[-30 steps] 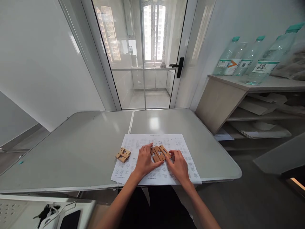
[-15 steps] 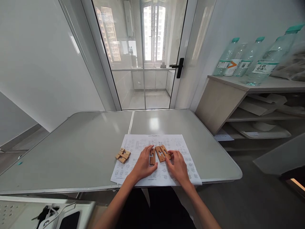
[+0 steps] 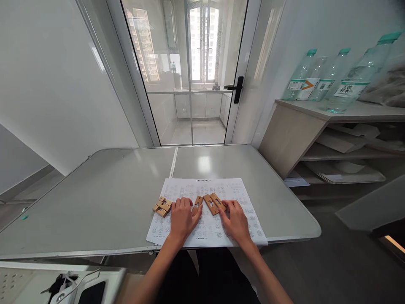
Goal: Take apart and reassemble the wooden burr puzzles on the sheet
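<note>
The left hand (image 3: 181, 216) lay palm down on the paper (image 3: 228, 236), between the stack (image 3: 163, 206) and a single piece (image 3: 198, 205). Its four fingers were side by side, tips just beside the stack, while the thumb stood apart, along the right side of the single piece — whether it pinched it, I could not tell. The right hand (image 3: 234, 217) rested with bent fingers and thumb at the right edge of the pair (image 3: 214, 204); a firm pinch there could not be made out. The pair lay tilted, side by side on the paper. The stack straddled the paper's left edge — partly over the table (image 3: 95, 198).
</note>
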A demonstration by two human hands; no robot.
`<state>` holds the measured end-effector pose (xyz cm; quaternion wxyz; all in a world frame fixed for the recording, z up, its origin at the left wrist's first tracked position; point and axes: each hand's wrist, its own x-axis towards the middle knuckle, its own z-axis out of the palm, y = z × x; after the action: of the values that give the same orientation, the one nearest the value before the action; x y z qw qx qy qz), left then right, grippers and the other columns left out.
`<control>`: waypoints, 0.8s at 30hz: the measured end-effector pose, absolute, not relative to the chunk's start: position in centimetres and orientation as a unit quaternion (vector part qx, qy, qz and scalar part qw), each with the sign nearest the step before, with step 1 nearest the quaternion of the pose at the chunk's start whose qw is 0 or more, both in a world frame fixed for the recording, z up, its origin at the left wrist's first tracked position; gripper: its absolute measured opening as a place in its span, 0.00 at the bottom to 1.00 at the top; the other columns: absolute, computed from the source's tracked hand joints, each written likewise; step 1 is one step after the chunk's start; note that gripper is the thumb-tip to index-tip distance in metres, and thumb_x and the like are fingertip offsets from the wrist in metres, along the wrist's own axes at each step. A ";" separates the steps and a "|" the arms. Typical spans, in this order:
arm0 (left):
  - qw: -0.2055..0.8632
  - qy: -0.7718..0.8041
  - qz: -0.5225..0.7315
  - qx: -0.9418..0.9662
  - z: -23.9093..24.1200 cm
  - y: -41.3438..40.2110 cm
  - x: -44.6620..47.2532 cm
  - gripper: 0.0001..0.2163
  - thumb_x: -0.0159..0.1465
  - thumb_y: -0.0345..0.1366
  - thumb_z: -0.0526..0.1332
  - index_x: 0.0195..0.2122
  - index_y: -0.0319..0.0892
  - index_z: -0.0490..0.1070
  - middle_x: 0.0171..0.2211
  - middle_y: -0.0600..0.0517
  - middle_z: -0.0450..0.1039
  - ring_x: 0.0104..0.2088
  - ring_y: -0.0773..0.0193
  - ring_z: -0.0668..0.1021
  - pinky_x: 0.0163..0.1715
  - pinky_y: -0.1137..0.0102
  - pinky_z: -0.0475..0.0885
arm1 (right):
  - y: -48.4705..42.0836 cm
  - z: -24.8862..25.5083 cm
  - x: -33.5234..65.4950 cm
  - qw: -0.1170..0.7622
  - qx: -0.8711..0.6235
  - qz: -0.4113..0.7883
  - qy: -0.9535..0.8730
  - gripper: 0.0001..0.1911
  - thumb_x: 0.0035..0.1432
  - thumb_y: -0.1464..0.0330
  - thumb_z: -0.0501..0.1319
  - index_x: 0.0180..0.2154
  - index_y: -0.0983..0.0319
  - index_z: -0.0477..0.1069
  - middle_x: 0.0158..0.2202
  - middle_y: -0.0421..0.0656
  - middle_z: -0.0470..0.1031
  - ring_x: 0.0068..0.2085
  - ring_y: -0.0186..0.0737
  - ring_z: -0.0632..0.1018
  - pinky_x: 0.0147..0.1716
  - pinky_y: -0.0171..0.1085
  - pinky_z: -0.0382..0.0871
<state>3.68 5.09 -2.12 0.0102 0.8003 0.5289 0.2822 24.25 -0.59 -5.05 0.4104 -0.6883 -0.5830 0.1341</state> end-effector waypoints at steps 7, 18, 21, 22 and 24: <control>0.017 0.532 0.261 0.805 -2.1 5.0 3.6 0.16 0.70 0.47 0.58 0.29 0.44 0.69 0.29 0.46 0.76 0.36 0.48 0.77 0.44 0.54 0.66 | -0.6 -5.0 24.4 0.411 -0.686 0.144 -0.583 0.14 0.67 0.61 0.57 0.50 0.57 0.75 0.48 0.48 0.77 0.48 0.51 0.79 0.44 0.45 0.75; 0.158 0.507 0.262 0.806 -1.2 4.4 3.2 0.17 0.76 0.49 0.48 0.36 0.47 0.67 0.24 0.53 0.73 0.25 0.57 0.76 0.28 0.68 0.62 | -0.7 -5.1 24.3 0.421 -0.691 0.145 -0.569 0.17 0.69 0.65 0.52 0.53 0.57 0.74 0.49 0.49 0.75 0.49 0.50 0.79 0.43 0.44 0.75; 0.220 0.482 0.265 0.806 -0.7 4.2 3.1 0.17 0.76 0.49 0.46 0.37 0.47 0.67 0.23 0.56 0.71 0.23 0.59 0.75 0.26 0.69 0.62 | -0.7 -5.0 24.2 0.425 -0.689 0.149 -0.568 0.15 0.69 0.65 0.52 0.48 0.56 0.75 0.46 0.47 0.76 0.48 0.50 0.79 0.42 0.44 0.74; 0.238 0.475 0.267 0.804 -0.5 4.1 3.2 0.17 0.76 0.49 0.46 0.37 0.47 0.67 0.23 0.56 0.70 0.23 0.60 0.75 0.27 0.69 0.62 | -0.7 -5.0 24.2 0.426 -0.689 0.150 -0.567 0.14 0.69 0.64 0.53 0.46 0.56 0.76 0.45 0.47 0.76 0.47 0.51 0.78 0.41 0.44 0.74; 0.271 0.465 0.272 0.798 -0.1 3.9 3.3 0.18 0.76 0.49 0.46 0.37 0.47 0.67 0.22 0.56 0.69 0.23 0.61 0.74 0.26 0.70 0.62 | -0.6 -5.0 24.2 0.431 -0.686 0.155 -0.565 0.12 0.68 0.63 0.54 0.43 0.57 0.75 0.43 0.47 0.77 0.46 0.51 0.78 0.41 0.44 0.73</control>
<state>3.32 3.90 -0.14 0.2707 0.7982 0.4646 0.2717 24.21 -0.63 -4.98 0.4313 -0.6865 -0.5645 0.1551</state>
